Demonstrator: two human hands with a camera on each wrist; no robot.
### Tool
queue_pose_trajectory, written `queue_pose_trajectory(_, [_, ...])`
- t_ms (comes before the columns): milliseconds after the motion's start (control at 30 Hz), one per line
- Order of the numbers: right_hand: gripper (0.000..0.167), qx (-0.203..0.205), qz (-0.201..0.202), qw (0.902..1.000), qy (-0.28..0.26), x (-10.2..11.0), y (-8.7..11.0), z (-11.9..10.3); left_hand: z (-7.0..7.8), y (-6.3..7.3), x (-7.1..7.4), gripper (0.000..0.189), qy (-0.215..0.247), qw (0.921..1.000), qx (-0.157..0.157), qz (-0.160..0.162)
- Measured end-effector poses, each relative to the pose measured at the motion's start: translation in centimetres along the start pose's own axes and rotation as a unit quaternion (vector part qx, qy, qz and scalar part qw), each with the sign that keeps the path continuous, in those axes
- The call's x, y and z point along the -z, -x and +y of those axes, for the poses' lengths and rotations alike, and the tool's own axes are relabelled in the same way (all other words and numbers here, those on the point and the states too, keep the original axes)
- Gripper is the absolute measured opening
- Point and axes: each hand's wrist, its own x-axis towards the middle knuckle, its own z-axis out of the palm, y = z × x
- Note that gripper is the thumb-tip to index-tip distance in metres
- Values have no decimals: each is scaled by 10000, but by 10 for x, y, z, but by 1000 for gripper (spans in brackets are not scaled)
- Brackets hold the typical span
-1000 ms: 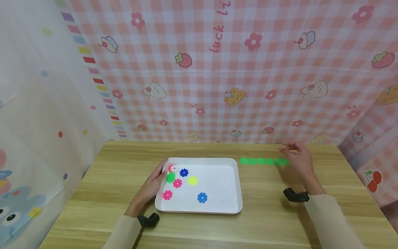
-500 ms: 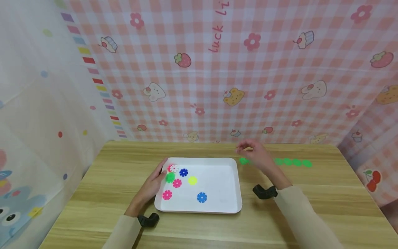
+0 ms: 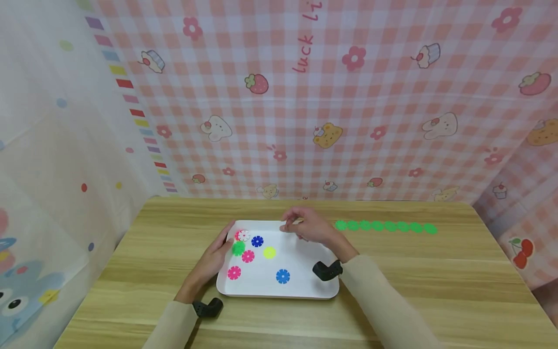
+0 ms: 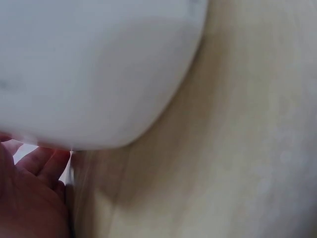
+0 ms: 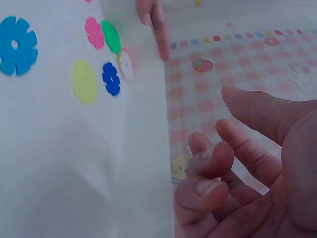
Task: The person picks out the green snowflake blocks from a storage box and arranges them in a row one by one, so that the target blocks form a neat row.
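My left hand [image 3: 216, 258] holds the left side of a white tray [image 3: 305, 286], its thumb over the rim and fingers along the outer edge. Several snowflake discs lie flat in the tray: a light blue disc [image 3: 283, 276], a yellow disc [image 3: 270, 252], a dark blue disc [image 3: 257, 241], a green disc [image 3: 238, 248], a white disc [image 3: 244, 235] and some pink discs [image 3: 234, 273]. Over the tray's far right part hovers my right hand [image 3: 310, 226], fingers loosely bent and nothing between them in the right wrist view.
To the right of the tray, a row of green snowflake discs [image 3: 390, 226] runs along the back of the wooden table [image 3: 414, 291]. A pink checked cloth [image 3: 279, 121] hangs behind the table, and a pale patterned cloth [image 3: 65, 169] is on the left.
My right hand has swept left from the right end of the green row to above the tray, uncovering the whole row. The left hand and the discs stay put.
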Motion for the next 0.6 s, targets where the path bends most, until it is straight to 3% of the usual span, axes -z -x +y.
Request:
queue_pose_trajectory(400, [22,-231,-641,9972,293,-58,-25,-5,1,-1,1,52,-30,10000,1,-19])
queue_pose_trajectory(600, [23,122,-808,9957,442,-80,-37,-5,1,-1,1,52,44,9999,-31,-110])
